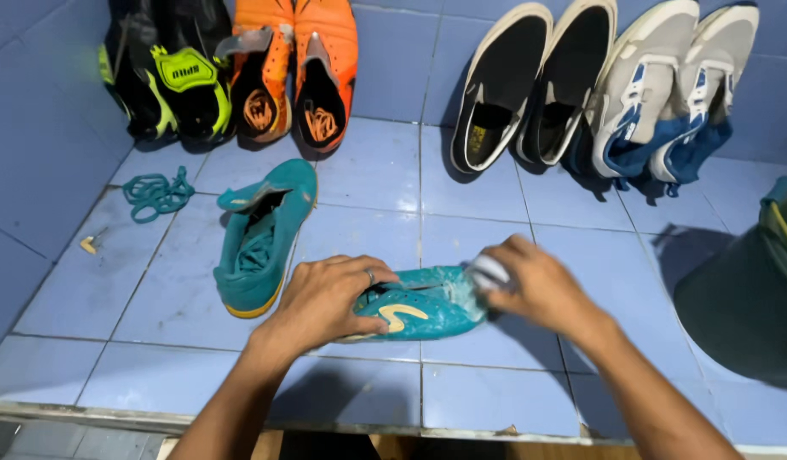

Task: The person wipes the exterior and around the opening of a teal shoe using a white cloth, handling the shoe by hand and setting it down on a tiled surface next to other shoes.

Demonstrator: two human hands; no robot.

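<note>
Dark bucket (751, 290) cut off right; perhaps a cloth (489, 271), mostly hand-hidden.

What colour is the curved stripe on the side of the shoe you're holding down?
Pale yellow, on the teal shoe under the left hand; the head view shows it.

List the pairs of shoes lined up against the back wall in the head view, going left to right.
Black and neon-yellow pair → orange pair → black slip-on pair with white edges → grey and blue pair.
</note>
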